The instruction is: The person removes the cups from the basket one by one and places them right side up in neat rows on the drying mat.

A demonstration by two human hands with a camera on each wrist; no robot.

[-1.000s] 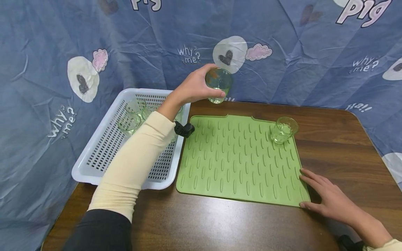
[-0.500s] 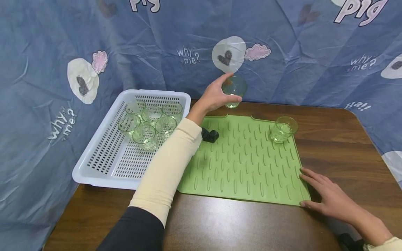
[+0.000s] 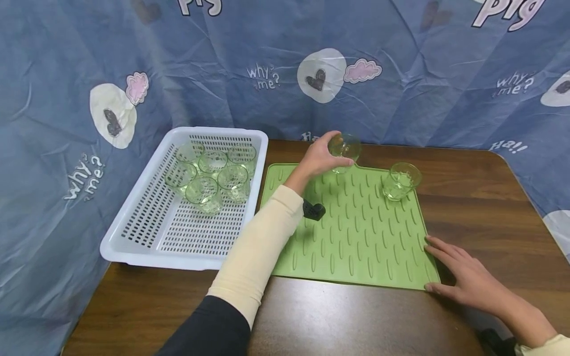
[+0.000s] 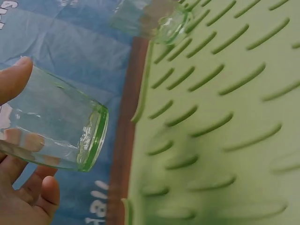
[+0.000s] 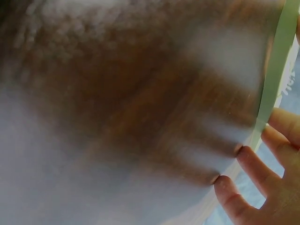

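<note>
My left hand (image 3: 321,157) grips a clear greenish drinking glass (image 4: 61,119) by its sides, thumb on one side and fingers on the other. In the head view that glass is over the back edge of the green ribbed mat (image 3: 356,237); the left wrist view shows its base facing the mat with a gap between. A second glass (image 3: 402,181) stands upright at the mat's back right corner. My right hand (image 3: 474,282) rests at the mat's front right corner, thumb and fingers spread, fingertips on the mat's edge and the table beside it.
Left of the mat, a white perforated plastic basket (image 3: 178,262) holds several upright glasses (image 3: 204,195) grouped toward its back right. Both basket and mat are on a brown wooden table (image 3: 472,198). Behind the table hangs a blue printed cloth (image 3: 249,44).
My left hand has carried the glass rightward from near the basket, then lowered it toward the mat's back edge. The right hand has stayed at the mat's corner.
</note>
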